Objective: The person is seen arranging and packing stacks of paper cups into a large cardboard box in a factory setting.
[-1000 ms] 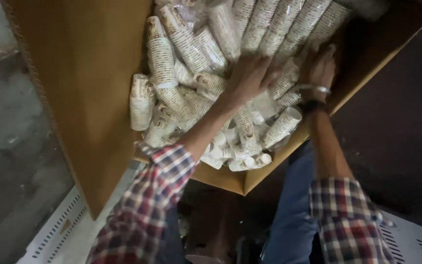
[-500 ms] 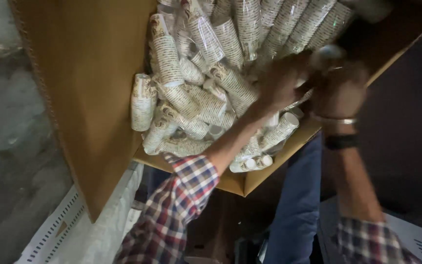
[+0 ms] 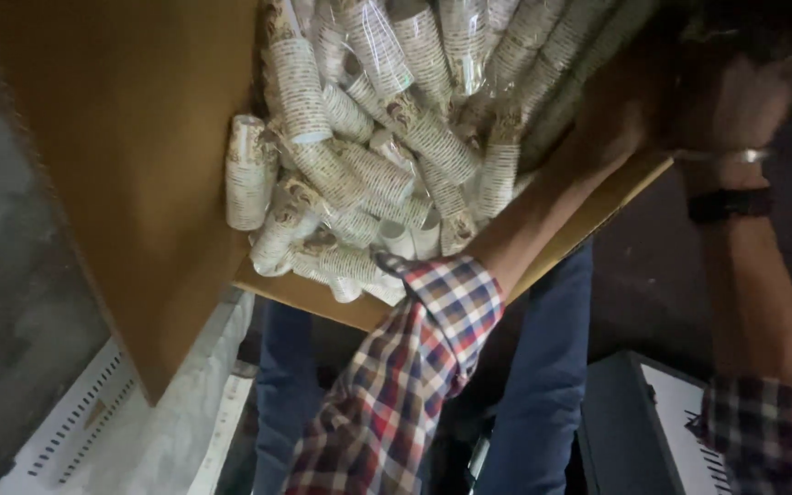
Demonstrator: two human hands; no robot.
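Big open cardboard box (image 3: 130, 183) filled most of the view, tilted, its brown flap on the left. Inside lay many plastic-wrapped sleeves of stacked paper cups (image 3: 387, 156), white with brown print, piled loose and crossing each other; one short stack (image 3: 249, 174) sat apart against the left wall.

Left hand (image 3: 621, 115) was at the right edge of the box, beside the upper cup sleeves, blurred and dark; could not tell whether it gripped a sleeve or just pressed the box edge. Left forearm ran diagonally up from a rolled plaid sleeve (image 3: 414, 367), crossing over the box's lower rim.

Right hand (image 3: 735, 101) was up at the box's right corner, blurred, fingers curled inward; what it held, if anything, was not readable. A metal bangle (image 3: 721, 156) and a dark wristband (image 3: 731, 203) sat on that wrist.

Versus half a second before: both hands had moved up and right, away from the middle of the pile to the box's far edge. Pile had shifted and more sleeves showed uncovered in the centre. A second before, both hands were pressed down into the cups.

Below: blue jeans (image 3: 543, 367), a white slotted crate (image 3: 75, 422) lower left, a dark case (image 3: 634, 422) lower right.
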